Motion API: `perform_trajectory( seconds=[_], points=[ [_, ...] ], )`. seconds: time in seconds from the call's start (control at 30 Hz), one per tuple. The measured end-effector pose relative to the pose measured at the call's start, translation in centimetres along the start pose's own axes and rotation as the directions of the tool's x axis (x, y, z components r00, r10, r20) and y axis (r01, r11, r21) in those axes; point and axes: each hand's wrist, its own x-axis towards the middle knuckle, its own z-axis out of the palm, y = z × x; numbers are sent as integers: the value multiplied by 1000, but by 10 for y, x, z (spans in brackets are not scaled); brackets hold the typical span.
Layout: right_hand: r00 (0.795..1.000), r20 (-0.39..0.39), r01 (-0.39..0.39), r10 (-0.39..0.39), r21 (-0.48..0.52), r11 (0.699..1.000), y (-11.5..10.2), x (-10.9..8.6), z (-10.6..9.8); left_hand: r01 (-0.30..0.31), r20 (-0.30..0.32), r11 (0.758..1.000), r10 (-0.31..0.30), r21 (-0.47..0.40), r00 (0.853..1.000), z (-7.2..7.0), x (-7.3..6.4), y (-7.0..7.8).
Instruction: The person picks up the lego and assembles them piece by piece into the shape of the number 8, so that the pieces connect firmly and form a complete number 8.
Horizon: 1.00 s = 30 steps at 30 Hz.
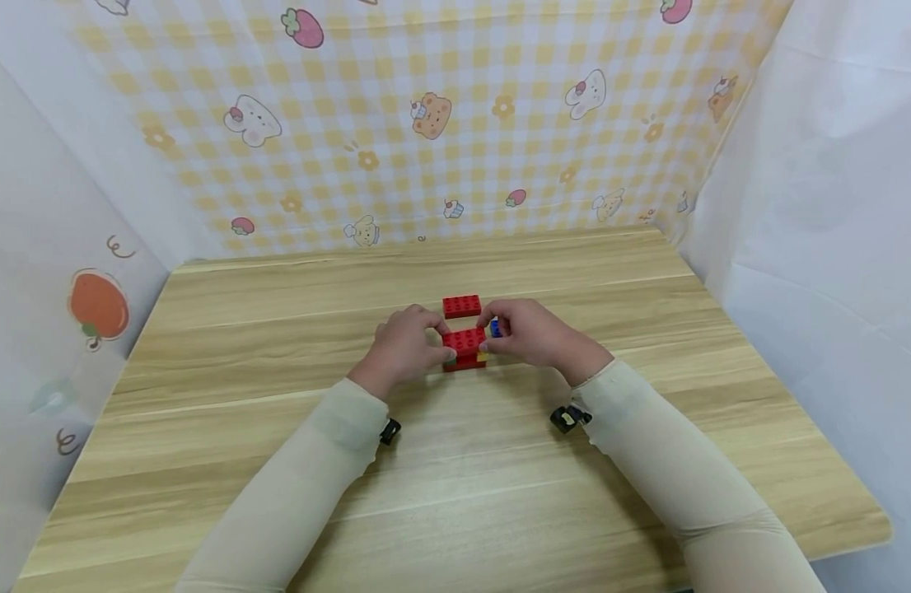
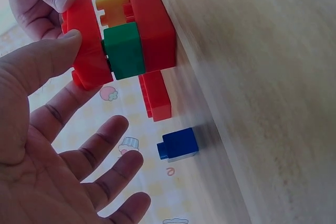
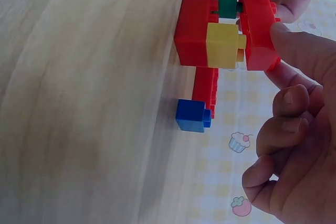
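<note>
Between my two hands stands a small structure of toy building bricks. At its base lies a red brick [image 2: 152,24], with a green brick [image 2: 123,51] on its left end and a yellow brick [image 3: 221,45] on its right end. Across the top is another red brick [image 1: 464,339]; studs of the yellow brick show in a narrow gap below it. My left hand [image 1: 407,346] pinches the upper red brick's left end between thumb and index finger, other fingers spread. My right hand [image 1: 530,333] pinches its right end with thumb and index finger, remaining fingers curled.
Behind the structure, a separate red brick [image 1: 461,306] lies on the wooden table [image 1: 455,478]. A blue brick [image 1: 496,328] sits to the right, partly hidden by my right hand. A blue brick [image 2: 180,144] also shows in the left wrist view. A patterned cloth [image 1: 470,165] hangs behind the table.
</note>
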Motion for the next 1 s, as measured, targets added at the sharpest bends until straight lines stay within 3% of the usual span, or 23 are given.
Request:
perform_trajectory(
  seconds=[0.63, 1.0],
  points=[
    [1000, 17, 9, -10, 41, 999, 6, -1, 5, 9, 0, 1000, -9, 11, 1000, 3, 4, 0],
    [999, 49, -7, 1, 121, 993, 10, 0, 7, 1, 0, 1000, -1, 0, 1000, 3, 4, 0]
  ],
)
